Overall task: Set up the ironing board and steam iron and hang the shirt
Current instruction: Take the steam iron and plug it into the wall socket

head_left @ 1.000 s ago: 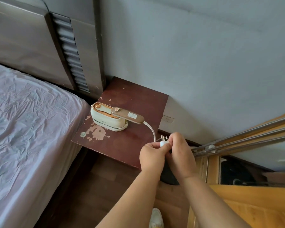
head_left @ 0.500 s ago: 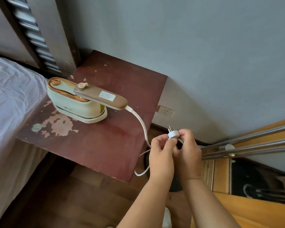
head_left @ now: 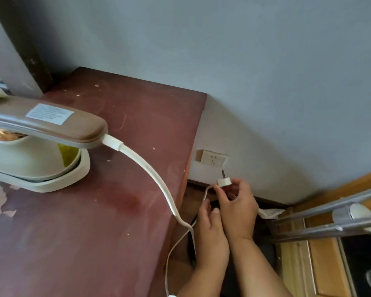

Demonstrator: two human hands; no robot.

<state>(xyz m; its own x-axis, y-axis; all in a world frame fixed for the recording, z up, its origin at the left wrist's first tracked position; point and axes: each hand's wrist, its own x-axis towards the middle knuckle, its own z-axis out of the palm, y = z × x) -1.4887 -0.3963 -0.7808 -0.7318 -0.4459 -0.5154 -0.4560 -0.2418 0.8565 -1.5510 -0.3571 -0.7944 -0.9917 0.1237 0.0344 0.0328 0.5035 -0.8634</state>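
Note:
A cream steam iron (head_left: 36, 161) with a brown handle sits at the left on a dark red bedside table (head_left: 116, 221). Its white cord (head_left: 152, 172) runs off the table's right edge down to a white plug (head_left: 223, 182). My right hand (head_left: 238, 211) pinches that plug, prongs pointing up toward a white wall socket (head_left: 212, 158) a short way above it. My left hand (head_left: 210, 234) is just below and left of the right hand, fingers loosely curled by the cord. I cannot tell whether it grips the cord. No ironing board or shirt is in view.
A grey wall (head_left: 244, 71) rises behind the table. Metal rails (head_left: 334, 215) and an orange wooden frame (head_left: 321, 264) stand at the right. A dark headboard post (head_left: 19, 39) is at the upper left. Wooden floor lies below the socket.
The view has closed in on the table and socket. My right hand has carried the plug nearer the socket. My left hand has come off the plug and dropped lower.

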